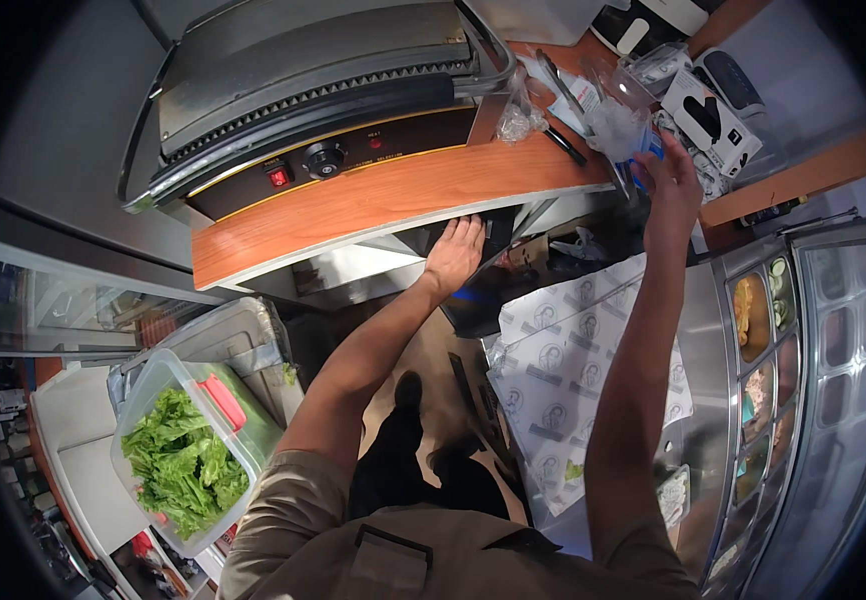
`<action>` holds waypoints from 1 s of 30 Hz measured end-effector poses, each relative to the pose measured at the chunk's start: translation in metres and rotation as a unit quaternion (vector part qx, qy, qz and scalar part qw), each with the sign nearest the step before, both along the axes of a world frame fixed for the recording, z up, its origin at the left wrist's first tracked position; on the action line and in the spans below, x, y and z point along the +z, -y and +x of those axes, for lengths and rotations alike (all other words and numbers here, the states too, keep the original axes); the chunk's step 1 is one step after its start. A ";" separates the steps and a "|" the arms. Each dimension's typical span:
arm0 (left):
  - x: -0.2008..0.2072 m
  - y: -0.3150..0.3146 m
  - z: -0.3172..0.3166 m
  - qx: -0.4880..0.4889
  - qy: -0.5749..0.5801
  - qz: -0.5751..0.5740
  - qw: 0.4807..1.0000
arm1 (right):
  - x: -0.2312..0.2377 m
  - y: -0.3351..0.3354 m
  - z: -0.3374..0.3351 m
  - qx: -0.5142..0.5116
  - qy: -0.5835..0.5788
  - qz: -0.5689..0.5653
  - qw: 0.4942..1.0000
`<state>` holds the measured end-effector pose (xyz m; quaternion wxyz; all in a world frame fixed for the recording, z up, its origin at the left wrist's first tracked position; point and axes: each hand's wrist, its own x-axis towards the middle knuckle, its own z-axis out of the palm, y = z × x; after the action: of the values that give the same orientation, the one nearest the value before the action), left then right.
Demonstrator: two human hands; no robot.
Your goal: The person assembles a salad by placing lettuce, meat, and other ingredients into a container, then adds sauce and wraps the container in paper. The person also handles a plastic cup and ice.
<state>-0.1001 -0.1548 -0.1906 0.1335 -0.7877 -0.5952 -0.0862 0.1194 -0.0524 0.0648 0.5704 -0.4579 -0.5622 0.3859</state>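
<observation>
My left hand (456, 252) reaches to the front edge of the wooden counter (383, 200). Its fingers lie stretched out over a dark surface just below that edge, and the fingertips are partly shaded. My right hand (675, 178) is at the counter's right end, fingers curled at a crumpled clear plastic bag with blue parts (615, 125). Tongs (561, 85) and a black-handled utensil (565, 147) lie beside the bag. On the counter left of these stands a contact grill (323, 90), its lid down and its red switch lit.
A clear tub of lettuce (188, 465) stands at my left. Printed wrapping paper (563, 380) covers the steel worktop on my right, beside ingredient pans (753, 320) and a raised clear lid (838, 330). Boxes (708, 120) sit at the back right.
</observation>
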 end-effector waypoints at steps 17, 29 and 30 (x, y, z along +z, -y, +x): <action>-0.008 0.203 0.025 0.207 0.346 0.042 0.914 | -0.205 0.314 -0.101 0.100 -0.103 -0.054 0.988; 0.016 0.316 0.002 0.291 0.528 0.156 0.783 | -0.420 0.041 -0.319 -0.042 0.118 -0.212 0.969; 0.009 0.316 0.005 0.264 0.558 0.127 0.777 | -0.423 0.025 -0.327 -0.038 0.133 -0.231 0.963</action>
<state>-0.0950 -0.4709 -0.1819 -0.1058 -0.3899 -0.7337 -0.5463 -0.2076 -0.0773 -0.3587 0.3835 -0.6452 -0.5107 0.4194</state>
